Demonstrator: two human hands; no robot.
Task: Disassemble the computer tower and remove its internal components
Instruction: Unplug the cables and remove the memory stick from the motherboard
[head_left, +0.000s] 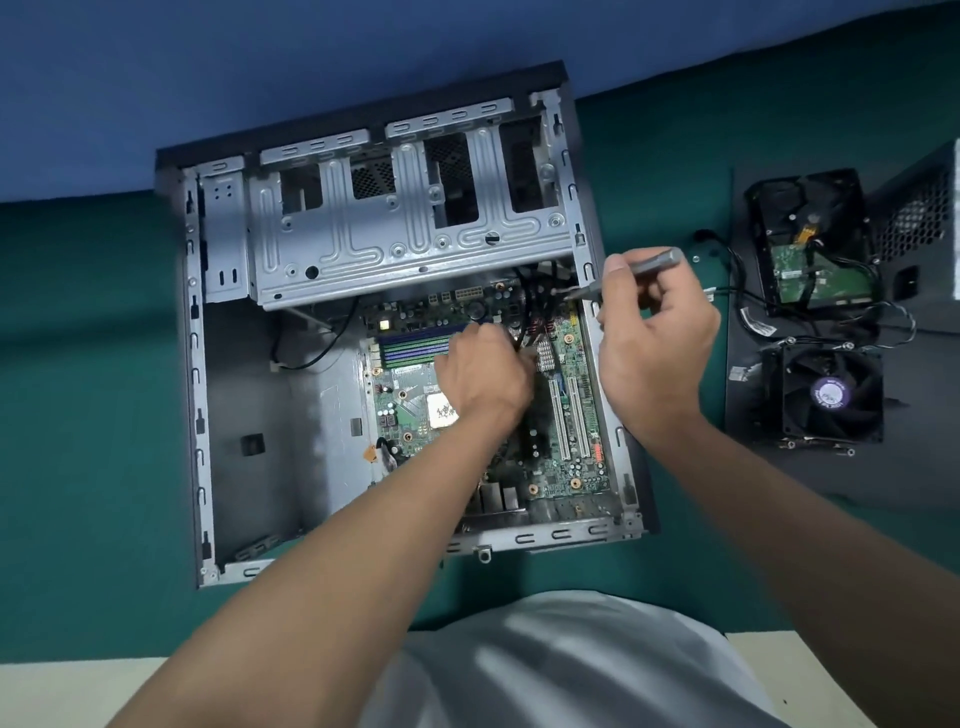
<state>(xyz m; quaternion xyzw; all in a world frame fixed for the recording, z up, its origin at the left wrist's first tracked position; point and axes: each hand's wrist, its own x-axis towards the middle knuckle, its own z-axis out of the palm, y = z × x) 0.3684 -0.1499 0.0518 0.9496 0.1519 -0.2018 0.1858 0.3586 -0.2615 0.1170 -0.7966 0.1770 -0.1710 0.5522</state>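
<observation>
Tower (405, 228) on green mat (93, 415); blue backdrop (208, 62) behind, possibly wall.

The open computer tower (249, 395) lies flat, green motherboard (571, 465) (processor (442, 410) bare) mounted inside.

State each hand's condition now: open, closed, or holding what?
Left hand: curled among black cables; grip cannot be told.
Right hand: holding a grey screwdriver.

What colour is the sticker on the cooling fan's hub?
The sticker is purple, on the black cooling fan; head view.
</observation>
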